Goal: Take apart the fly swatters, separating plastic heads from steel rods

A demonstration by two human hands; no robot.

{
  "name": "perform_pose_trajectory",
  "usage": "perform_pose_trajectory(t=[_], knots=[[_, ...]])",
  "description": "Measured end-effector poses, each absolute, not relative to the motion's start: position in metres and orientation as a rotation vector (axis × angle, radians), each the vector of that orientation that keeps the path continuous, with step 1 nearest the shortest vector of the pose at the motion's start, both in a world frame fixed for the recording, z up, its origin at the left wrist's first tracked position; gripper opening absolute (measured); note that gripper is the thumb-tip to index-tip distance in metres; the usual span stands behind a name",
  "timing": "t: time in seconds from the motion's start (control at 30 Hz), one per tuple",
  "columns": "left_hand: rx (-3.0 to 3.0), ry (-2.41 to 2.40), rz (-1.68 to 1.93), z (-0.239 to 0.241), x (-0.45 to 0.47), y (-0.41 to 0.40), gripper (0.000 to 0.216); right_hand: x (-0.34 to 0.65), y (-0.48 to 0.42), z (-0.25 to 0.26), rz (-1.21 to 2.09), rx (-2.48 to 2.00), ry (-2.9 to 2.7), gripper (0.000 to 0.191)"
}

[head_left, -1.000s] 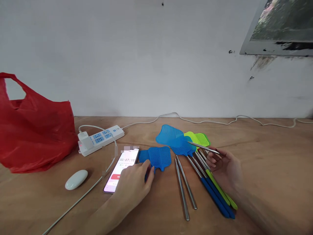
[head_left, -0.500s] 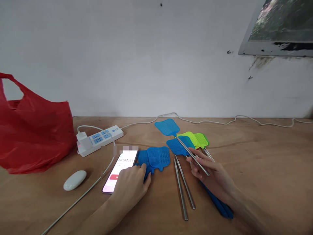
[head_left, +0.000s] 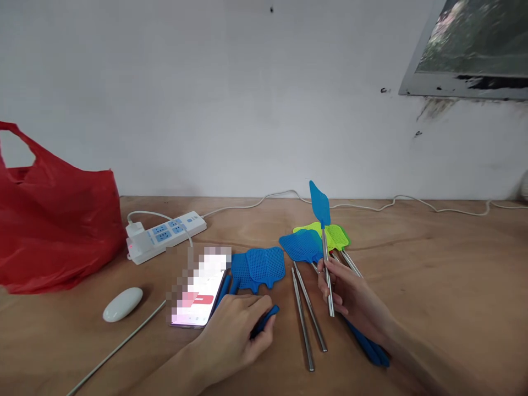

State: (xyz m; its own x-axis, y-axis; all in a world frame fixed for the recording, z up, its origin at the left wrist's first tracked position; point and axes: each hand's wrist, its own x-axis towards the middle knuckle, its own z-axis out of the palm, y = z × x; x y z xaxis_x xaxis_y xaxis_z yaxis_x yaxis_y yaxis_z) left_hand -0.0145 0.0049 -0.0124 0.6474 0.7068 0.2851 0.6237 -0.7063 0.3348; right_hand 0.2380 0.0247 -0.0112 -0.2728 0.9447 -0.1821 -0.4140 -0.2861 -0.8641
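Observation:
My right hand (head_left: 350, 297) is closed round the metal rod of a blue fly swatter (head_left: 320, 203), which stands raised and nearly upright above the table. My left hand (head_left: 235, 335) pinches a short blue handle piece (head_left: 266, 320) lying on the wooden table (head_left: 433, 275). Two loose blue swatter heads (head_left: 259, 268) lie just beyond that hand. Two bare metal rods (head_left: 305, 319) lie between my hands. A pile of blue and green swatters (head_left: 313, 242) lies behind my right hand, its blue handles (head_left: 369, 346) sticking out under my wrist.
A phone (head_left: 198, 291) with a lit screen lies left of my left hand. Further left are a white oval mouse-like object (head_left: 122, 303), a white power strip (head_left: 165, 235) with cables, and a red plastic bag (head_left: 53, 220). A white wall rises behind the table.
My right hand has lifted one blue swatter off the pile and swung it from flat to almost upright. My left hand slid back from the loose heads and closed on a blue handle piece.

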Motion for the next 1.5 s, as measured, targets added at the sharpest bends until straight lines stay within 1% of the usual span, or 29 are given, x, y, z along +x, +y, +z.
perform_pose_trajectory(t=[0.1, 0.23, 0.33, 0.5, 0.63, 0.77, 1.0, 1.27, 1.5], knots=[[2.631, 1.057, 0.615, -0.013, -0.014, 0.004, 0.018, 0.237, 0.026, -0.013, 1.71, -0.915, -0.902, 0.027], [2.595, 1.062, 0.557, -0.012, -0.015, 0.002, 0.014, 0.236, 0.024, -0.014, 1.69, -0.92, -0.927, 0.029], [2.62, 1.081, 0.531, -0.013, -0.015, 0.001, 0.014, 0.235, 0.022, -0.012, 1.727, -0.905, -0.949, 0.033], [2.715, 1.054, 0.404, -0.015, -0.016, -0.001, 0.009, 0.231, 0.022, -0.012, 1.8, -0.808, -0.931, 0.029], [2.736, 1.052, 0.336, -0.015, -0.016, -0.001, 0.007, 0.229, 0.023, -0.013, 1.882, -0.744, -0.944, 0.036], [2.736, 1.054, 0.318, -0.016, -0.016, 0.001, 0.007, 0.229, 0.023, -0.014, 1.871, -0.707, -0.939, 0.034], [2.715, 1.054, 0.353, -0.015, -0.017, 0.002, 0.008, 0.231, 0.022, -0.016, 1.81, -0.709, -0.908, 0.031], [2.743, 1.107, 0.424, -0.019, -0.017, 0.007, 0.008, 0.226, 0.019, -0.013, 1.744, -0.734, -1.024, 0.033], [2.558, 1.135, 0.636, -0.024, -0.015, 0.007, 0.016, 0.226, 0.021, -0.024, 1.666, -0.76, -1.104, 0.036]])
